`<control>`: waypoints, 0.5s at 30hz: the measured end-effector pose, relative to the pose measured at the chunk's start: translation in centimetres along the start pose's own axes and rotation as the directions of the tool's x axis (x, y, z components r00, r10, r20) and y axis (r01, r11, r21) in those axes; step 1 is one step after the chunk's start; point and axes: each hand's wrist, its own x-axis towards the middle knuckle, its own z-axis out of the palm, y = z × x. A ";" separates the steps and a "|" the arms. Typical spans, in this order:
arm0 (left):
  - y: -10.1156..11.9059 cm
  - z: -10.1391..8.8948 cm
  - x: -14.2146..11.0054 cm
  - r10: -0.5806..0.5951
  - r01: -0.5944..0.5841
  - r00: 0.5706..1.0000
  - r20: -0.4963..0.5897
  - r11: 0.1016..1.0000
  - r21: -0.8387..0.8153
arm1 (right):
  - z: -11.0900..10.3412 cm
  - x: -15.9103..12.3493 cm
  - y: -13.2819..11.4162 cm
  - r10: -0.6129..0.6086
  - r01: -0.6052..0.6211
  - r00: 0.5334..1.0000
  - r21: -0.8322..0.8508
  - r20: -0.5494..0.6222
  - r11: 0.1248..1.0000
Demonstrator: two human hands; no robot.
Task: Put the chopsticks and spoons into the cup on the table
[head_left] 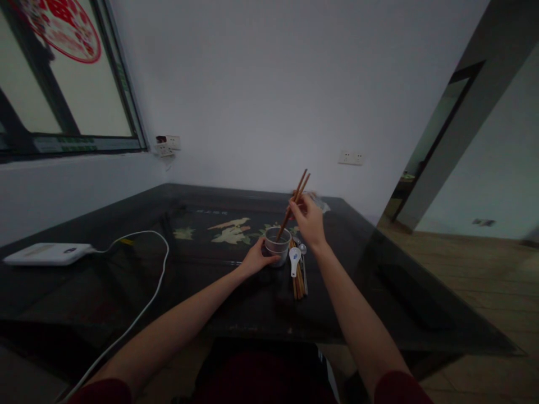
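Note:
My left hand (255, 258) is wrapped round the near left side of a grey metal cup (277, 256), which stands upright on the dark table. In my right hand (309, 219) are wooden chopsticks (295, 203), slanted, with their lower ends inside the cup's mouth. Just right of the cup lies a bundle of chopsticks (298, 286) on the tabletop. On top of it rests a white spoon (294, 261) with a blue mark. A metal spoon (302, 248) lies beside that one. The bottom of the cup's inside is hidden.
A white power bank-like box (48, 254) with a white cable (162, 269) lies at the left of the dark table (202, 297). Behind my right hand is a clear plastic piece (322, 203). A dark flat object (415, 294) lies at the right. The wall borders the far edge.

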 end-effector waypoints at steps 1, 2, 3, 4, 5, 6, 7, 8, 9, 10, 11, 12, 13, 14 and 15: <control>0.0 0.0 0.0 -0.001 0.001 1.000 0.002 1.000 -0.013 | 0.7 0.0 0.7 0.023 -0.022 0.999 -0.008 0.048 1.000; 0.0 0.1 0.0 0.001 -0.001 1.000 0.005 1.000 -0.025 | 1.4 -0.2 1.5 0.039 -0.038 0.995 -0.022 0.088 0.999; 0.0 0.1 0.1 0.005 -0.005 1.000 0.008 0.999 -0.035 | 2.0 -0.5 2.2 0.054 -0.050 0.993 -0.037 0.104 0.998; -0.1 0.0 0.1 0.010 -0.010 1.000 0.010 0.999 -0.039 | 2.4 -0.8 2.8 0.070 -0.065 0.992 -0.047 0.110 0.997; -0.3 0.0 0.1 0.015 -0.015 1.000 0.009 0.999 -0.035 | 2.7 -1.1 3.3 0.081 -0.075 0.991 -0.067 0.109 0.995; -0.4 0.0 0.2 0.019 -0.019 1.000 0.007 1.000 -0.023 | 2.8 -1.5 3.8 0.086 -0.076 0.991 -0.093 0.107 0.993; -0.6 -0.1 0.3 0.022 -0.022 1.000 0.004 1.000 -0.005 | 2.9 -1.7 4.1 0.086 -0.073 0.991 -0.122 0.107 0.990; -0.8 -0.2 0.3 0.024 -0.024 1.000 -0.002 1.000 0.014 | 2.9 -2.0 4.3 0.084 -0.066 0.990 -0.151 0.110 0.986; -0.9 -0.2 0.4 0.024 -0.024 1.000 -0.006 0.999 0.033 | 2.9 -2.1 4.5 0.083 -0.061 0.990 -0.179 0.116 0.982; -1.1 -0.3 0.4 0.024 -0.023 1.000 -0.011 0.999 0.048 | 2.9 -2.2 4.7 0.086 -0.060 0.989 -0.205 0.123 0.977; -1.2 -0.3 0.5 0.022 -0.021 1.000 -0.015 0.998 0.059 | 2.9 -2.2 4.8 0.094 -0.062 0.987 -0.228 0.130 0.972; -1.3 -0.4 0.6 0.021 -0.019 1.000 -0.019 0.998 0.066 | 2.8 -2.2 5.0 0.104 -0.068 0.986 -0.248 0.134 0.966; -1.4 -0.4 0.6 0.019 -0.017 1.000 -0.023 0.997 0.071 | 2.8 -2.2 5.1 0.112 -0.072 0.984 -0.265 0.137 0.962; -1.5 -0.4 0.6 0.019 -0.017 1.000 -0.025 0.997 0.074 | 2.8 -2.2 5.2 0.116 -0.074 0.983 -0.276 0.139 0.958; -1.5 -0.4 0.6 0.019 -0.018 1.000 -0.024 0.997 0.076 | 2.9 -2.2 5.3 0.117 -0.073 0.983 -0.282 0.142 0.957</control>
